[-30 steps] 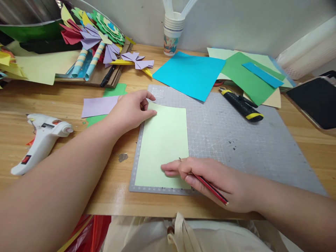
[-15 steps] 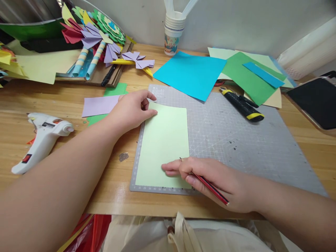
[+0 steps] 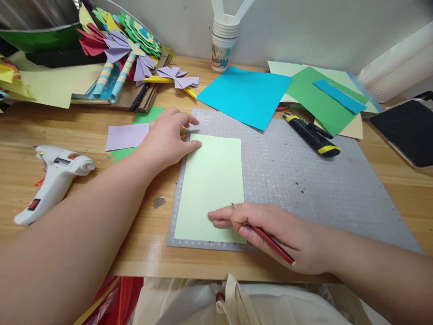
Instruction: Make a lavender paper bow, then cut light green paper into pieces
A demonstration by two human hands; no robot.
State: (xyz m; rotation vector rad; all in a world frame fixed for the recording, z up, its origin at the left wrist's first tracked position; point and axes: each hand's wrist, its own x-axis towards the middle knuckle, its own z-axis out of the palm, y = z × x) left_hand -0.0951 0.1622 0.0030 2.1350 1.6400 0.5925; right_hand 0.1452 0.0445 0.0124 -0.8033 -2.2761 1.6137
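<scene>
A pale green sheet of paper (image 3: 213, 180) lies flat along the left side of the grey cutting mat (image 3: 304, 189). My left hand (image 3: 171, 137) is at its top left corner, the thumb resting on the paper and the fingers spread apart above the mat's edge. Near the sheet's lower right, my right hand (image 3: 267, 230) has a red and black pencil (image 3: 275, 243) gripped between thumb and fingers. Its outstretched fingertips press on the paper. Part of the sheet's lower right corner is hidden under that hand.
A white glue gun (image 3: 59, 180) lies at the left. Purple paper (image 3: 126, 136) sits beside my left wrist. A utility knife (image 3: 313, 135), a blue sheet (image 3: 245, 95) and green paper (image 3: 324, 101) lie toward the back. Stacked paper cups (image 3: 223, 43) stand by the wall.
The fingers of my left hand have lifted and spread away from the sheet's top left corner, while its thumb stays there. My right hand and the pencil have not moved.
</scene>
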